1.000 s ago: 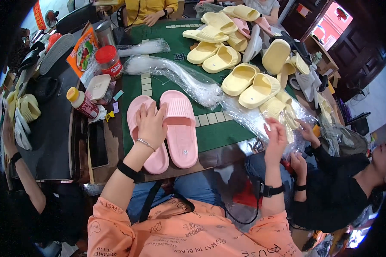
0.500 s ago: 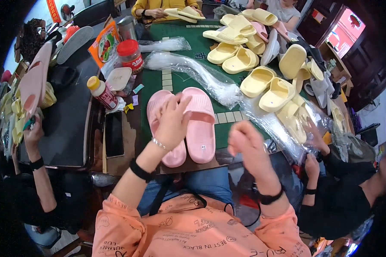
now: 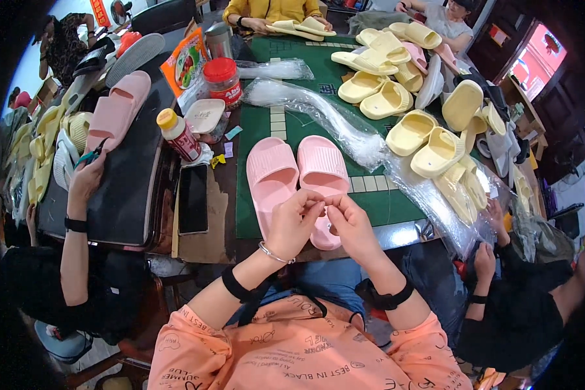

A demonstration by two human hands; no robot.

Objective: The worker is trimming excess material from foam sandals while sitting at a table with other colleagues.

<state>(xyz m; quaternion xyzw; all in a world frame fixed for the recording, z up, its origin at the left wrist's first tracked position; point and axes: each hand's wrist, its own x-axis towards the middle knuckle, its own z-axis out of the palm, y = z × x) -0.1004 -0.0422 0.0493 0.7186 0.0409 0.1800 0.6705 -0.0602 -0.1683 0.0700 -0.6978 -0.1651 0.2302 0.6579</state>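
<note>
A pair of pink slippers lies side by side on the table in front of me, the left slipper (image 3: 271, 168) and the right slipper (image 3: 321, 156) with toes pointing away. Above the heel of the right one, my left hand (image 3: 296, 223) and my right hand (image 3: 350, 227) meet fingertip to fingertip. Both are closed in a pinch. Whatever they hold between the fingers is too small to make out. My hands hide part of the right slipper's sole.
Clear plastic bags (image 3: 318, 117) stretch across the green mat (image 3: 244, 214). Yellow slippers (image 3: 413, 133) pile up at the right. A phone (image 3: 194, 198), a yellow-capped bottle (image 3: 179, 135) and a red-lidded jar (image 3: 222, 81) stand left. A co-worker's hand (image 3: 88, 175) holds green-handled snips by another pink slipper.
My left hand has left the slippers' straps and come down toward me. My right hand has moved left to meet it, fingers now pinched together. The co-worker's pink slipper at left has shifted.
</note>
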